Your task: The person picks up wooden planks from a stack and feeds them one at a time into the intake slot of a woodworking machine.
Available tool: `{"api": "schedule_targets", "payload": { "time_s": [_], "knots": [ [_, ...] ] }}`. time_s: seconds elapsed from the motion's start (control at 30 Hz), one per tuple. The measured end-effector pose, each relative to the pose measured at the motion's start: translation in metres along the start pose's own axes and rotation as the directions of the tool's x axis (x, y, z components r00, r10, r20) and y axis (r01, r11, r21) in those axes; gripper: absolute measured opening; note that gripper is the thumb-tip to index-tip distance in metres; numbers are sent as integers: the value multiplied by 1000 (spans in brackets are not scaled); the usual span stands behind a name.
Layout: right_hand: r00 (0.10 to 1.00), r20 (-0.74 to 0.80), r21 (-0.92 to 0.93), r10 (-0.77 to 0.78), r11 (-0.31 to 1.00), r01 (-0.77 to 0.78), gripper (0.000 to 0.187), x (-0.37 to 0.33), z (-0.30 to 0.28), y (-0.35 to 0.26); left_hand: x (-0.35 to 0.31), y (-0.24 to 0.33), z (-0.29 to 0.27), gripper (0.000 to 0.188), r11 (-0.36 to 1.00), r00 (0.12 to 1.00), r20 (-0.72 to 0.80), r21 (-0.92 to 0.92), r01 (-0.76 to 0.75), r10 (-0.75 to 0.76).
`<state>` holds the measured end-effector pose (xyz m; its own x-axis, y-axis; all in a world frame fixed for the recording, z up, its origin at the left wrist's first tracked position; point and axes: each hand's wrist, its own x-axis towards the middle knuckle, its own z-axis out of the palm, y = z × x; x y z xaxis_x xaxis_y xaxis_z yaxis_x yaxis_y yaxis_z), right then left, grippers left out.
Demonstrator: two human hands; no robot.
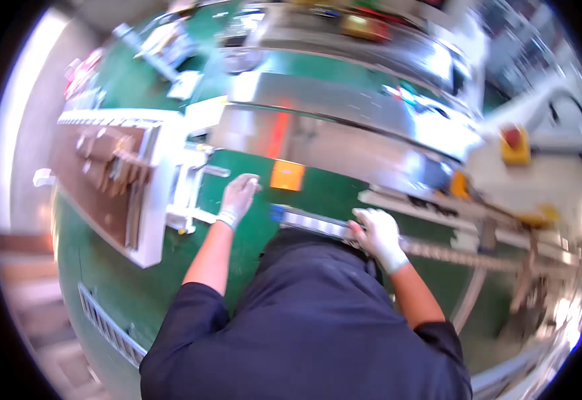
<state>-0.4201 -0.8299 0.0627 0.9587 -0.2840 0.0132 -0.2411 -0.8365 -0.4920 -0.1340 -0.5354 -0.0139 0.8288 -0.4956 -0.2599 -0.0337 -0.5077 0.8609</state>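
My left hand, in a white glove, is held out over the green floor. Its fingers are loosely bent and apart, and I see nothing in them. In another white glove, my right hand is over a narrow light-coloured rail with a blue end, just in front of my waist. The thumb and fingers on that side stand apart. Whether they touch the rail cannot be told through the blur. An orange square shows between my hands, beside a metal-topped bench.
At left stands a white-framed brown board or table with brown pieces on it. The long metal bench runs across ahead. A yellow box with a red push button is on the machine at right. A ladder-like frame lies lower left.
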Motion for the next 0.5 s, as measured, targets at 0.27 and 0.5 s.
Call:
{"api": "schedule_targets", "payload": {
  "time_s": [0.27, 0.5],
  "knots": [
    [986, 27, 1, 164, 986, -164, 32, 53, 60, -74, 0, -128, -213, 19, 608, 528, -537, -792, -49, -658],
    [972, 111, 42, 208, 976, -214, 29, 92, 79, -122, 19, -217, -412, 37, 988, 102, -983, -156, -14, -154]
  ]
}}
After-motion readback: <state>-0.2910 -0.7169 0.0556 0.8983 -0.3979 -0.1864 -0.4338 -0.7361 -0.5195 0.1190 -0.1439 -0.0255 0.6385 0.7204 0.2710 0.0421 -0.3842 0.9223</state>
